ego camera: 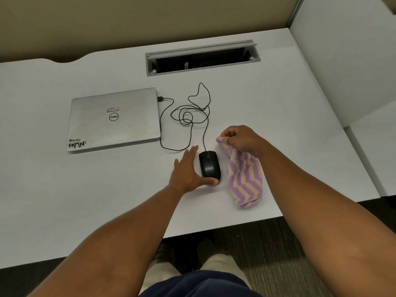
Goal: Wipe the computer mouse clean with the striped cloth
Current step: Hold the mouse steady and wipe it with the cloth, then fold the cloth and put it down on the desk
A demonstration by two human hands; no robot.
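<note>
A black wired computer mouse [209, 165] lies on the white desk [85, 189]. My left hand [187, 170] rests beside it on its left, fingers straight, thumb curved around the mouse's near end. My right hand [241, 139] pinches the top corner of the purple and cream striped cloth [245, 179]. The cloth hangs down from that hand just right of the mouse, and its lower end lies on the desk.
A closed silver laptop [113, 118] lies at the left. The mouse cable [188, 116] runs in loose loops from the mouse to the laptop's side. An open cable tray [202, 57] is set into the desk at the back. The desk's front edge is close.
</note>
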